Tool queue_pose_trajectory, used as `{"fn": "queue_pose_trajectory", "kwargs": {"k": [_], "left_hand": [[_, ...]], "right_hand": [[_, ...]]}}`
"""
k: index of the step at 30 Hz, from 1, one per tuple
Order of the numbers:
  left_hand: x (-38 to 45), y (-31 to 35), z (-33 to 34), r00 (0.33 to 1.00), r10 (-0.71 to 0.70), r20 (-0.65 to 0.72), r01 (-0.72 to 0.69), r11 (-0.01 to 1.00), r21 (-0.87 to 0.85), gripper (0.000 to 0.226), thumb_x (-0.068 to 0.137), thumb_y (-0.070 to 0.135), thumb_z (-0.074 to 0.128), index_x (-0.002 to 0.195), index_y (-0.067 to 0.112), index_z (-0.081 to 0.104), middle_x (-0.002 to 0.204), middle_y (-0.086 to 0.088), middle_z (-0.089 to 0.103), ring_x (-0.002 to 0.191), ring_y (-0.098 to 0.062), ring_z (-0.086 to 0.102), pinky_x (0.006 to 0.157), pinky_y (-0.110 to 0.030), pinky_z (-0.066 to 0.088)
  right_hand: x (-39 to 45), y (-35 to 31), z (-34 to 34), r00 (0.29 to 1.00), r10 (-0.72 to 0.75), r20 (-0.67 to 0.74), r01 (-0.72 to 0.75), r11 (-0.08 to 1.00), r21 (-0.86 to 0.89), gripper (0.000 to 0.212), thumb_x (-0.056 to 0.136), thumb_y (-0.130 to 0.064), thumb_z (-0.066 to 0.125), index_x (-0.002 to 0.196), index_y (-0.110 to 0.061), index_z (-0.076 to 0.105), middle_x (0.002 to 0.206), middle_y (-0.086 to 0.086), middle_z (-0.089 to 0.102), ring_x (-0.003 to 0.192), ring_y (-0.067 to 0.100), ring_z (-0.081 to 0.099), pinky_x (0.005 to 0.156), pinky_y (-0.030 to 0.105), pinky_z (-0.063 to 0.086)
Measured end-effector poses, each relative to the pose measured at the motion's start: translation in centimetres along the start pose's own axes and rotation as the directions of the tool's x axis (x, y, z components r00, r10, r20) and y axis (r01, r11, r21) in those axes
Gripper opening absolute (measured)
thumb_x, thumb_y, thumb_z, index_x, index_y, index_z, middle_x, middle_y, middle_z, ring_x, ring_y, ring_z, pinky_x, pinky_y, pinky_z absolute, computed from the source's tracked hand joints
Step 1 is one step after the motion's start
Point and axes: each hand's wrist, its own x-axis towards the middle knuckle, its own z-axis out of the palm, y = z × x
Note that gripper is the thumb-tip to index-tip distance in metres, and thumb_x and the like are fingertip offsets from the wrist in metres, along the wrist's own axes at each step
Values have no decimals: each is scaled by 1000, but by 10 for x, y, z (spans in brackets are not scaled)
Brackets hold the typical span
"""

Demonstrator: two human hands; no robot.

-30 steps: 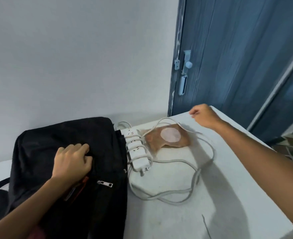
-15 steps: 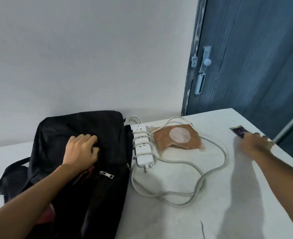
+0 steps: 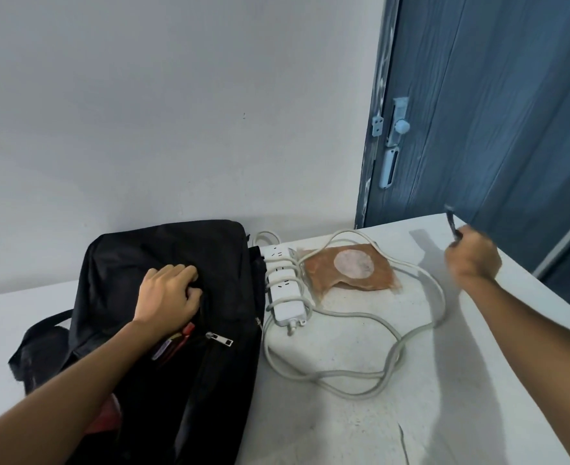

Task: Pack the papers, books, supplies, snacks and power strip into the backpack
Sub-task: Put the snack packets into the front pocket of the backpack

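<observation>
Lifted off the far right corner of the bench [image 3: 360, 380] since the earlier frames, the right hand [image 3: 473, 260] now hangs in the air with a small dark flat packet [image 3: 451, 223] standing up out of its grip; a second ago that hand was empty at the bench's back edge, then reaching down onto the packet. I judge this to be one of the snacks or supplies on its way to the bag, though blur hides what it is.

At the left, the black backpack [image 3: 162, 263] lies flat on the bench, where it was before. The left hand [image 3: 169, 293] has not moved: its fingers [image 3: 189, 273] stay curled into the fabric at the pocket opening, holding it apart. Red and pale items [image 3: 172, 340] show just below the wrist inside that pocket, beside the zipper pull [image 3: 221, 339].

Touching the bag's right side is the white power strip [image 3: 283, 286], its cable [image 3: 360, 374] partly wrapped round it and sprawled in loose loops, unmoved. A brown pouch [image 3: 350, 268] with a pale round window lies just right of the strip, also unmoved.

The right hand's fingers are closed round the packet. Strip and pouch are still to pack.
</observation>
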Motion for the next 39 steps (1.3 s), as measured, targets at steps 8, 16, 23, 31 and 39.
{"fn": "queue_pose_trajectory", "kwargs": {"k": [8, 16, 23, 31, 39], "left_hand": [[16, -23, -29, 953, 15, 303, 113, 909, -401, 18, 72, 16, 61, 66, 30, 52, 59, 12, 55, 57, -7, 51, 61, -25, 38], [13, -56, -80, 842, 142, 520, 25, 954, -300, 23, 61, 22, 74, 76, 23, 57, 73, 10, 57, 66, -6, 54, 65, -32, 50], [17, -87, -121, 742, 107, 661, 126, 947, -294, 29, 69, 8, 74, 65, 25, 51, 65, 3, 55, 55, -9, 50, 53, -19, 40], [8, -67, -152, 927, 213, 308, -43, 878, -477, 23, 63, 1, 64, 56, 14, 46, 56, 1, 44, 50, -8, 36, 50, -15, 33], [-7, -75, -145, 957, 165, 240, -3, 830, -558, 28, 63, 3, 70, 56, 18, 48, 56, 6, 46, 53, -7, 39, 53, -13, 35]], "right_hand": [[-87, -179, -17, 883, -169, 438, -299, 517, 802, 16, 88, 3, 54, 89, -10, 63, 83, 10, 64, 72, 24, 61, 57, 28, 50], [-244, -281, -52, 554, -653, 517, -522, 212, 826, 35, 80, 17, 52, 97, -12, 63, 88, 7, 68, 86, 23, 65, 78, 42, 56], [-323, -290, -17, 66, -926, -371, 922, -86, 377, 16, 80, -3, 56, 90, -5, 68, 89, 10, 63, 81, 28, 56, 65, 35, 47], [-343, -311, 5, 208, -977, 51, 972, 212, 99, 28, 76, -16, 42, 79, -14, 70, 74, 7, 62, 55, 24, 59, 40, 25, 40], [-336, -342, -8, 351, -726, 592, 497, 680, 539, 13, 85, -12, 52, 97, -10, 56, 96, 12, 63, 91, 28, 61, 72, 33, 50]]}}
